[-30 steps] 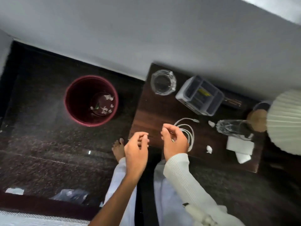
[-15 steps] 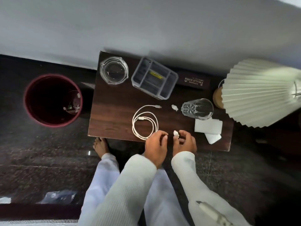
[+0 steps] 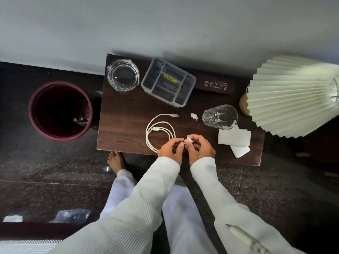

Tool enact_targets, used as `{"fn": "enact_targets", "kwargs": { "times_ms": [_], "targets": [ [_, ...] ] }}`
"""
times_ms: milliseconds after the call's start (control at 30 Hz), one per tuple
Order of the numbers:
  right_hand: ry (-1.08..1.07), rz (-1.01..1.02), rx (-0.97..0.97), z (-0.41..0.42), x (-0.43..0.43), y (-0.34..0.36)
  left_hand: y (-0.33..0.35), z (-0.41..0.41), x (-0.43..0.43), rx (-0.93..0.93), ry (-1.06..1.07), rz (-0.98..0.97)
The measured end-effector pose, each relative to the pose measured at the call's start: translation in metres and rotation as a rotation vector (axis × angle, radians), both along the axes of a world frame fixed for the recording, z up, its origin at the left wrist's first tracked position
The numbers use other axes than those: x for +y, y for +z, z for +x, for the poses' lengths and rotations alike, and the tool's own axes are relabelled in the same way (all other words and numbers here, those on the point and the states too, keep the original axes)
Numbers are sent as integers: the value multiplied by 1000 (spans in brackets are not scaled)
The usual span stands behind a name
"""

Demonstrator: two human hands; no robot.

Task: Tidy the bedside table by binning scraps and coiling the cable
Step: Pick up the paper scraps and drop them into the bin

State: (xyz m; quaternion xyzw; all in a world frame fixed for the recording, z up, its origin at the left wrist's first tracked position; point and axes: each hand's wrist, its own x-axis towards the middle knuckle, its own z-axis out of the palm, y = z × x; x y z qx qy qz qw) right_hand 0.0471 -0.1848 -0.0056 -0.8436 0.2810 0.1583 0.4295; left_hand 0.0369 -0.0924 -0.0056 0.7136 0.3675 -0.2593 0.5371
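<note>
Dim, soft light; wide-angle edge distortion; lampshade motion-blurred; floor dark.

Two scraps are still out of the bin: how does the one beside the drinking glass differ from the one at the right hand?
The loose scrap lies untouched on the table between the cable plug and the glass; the held scrap is pinched in the right hand near the front edge. The loose scrap shows whole; the held scrap is partly hidden by that hand. Both are small, white and crumpled, neither yet in the bin.
</note>
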Motion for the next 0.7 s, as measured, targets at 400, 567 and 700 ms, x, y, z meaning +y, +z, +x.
{"fn": "enact_targets", "kwargs": {
  "times_ms": [400, 567, 700],
  "targets": [
    [106, 191, 13, 16, 86, 42, 24, 0, 84, -125, 502, -198],
    [220, 244, 95, 14, 142, 39, 24, -10, 138, -83, 525, -97],
    [240, 270, 150, 13, 182, 37, 25, -21, 175, -121, 603, -81]
  ]
}}
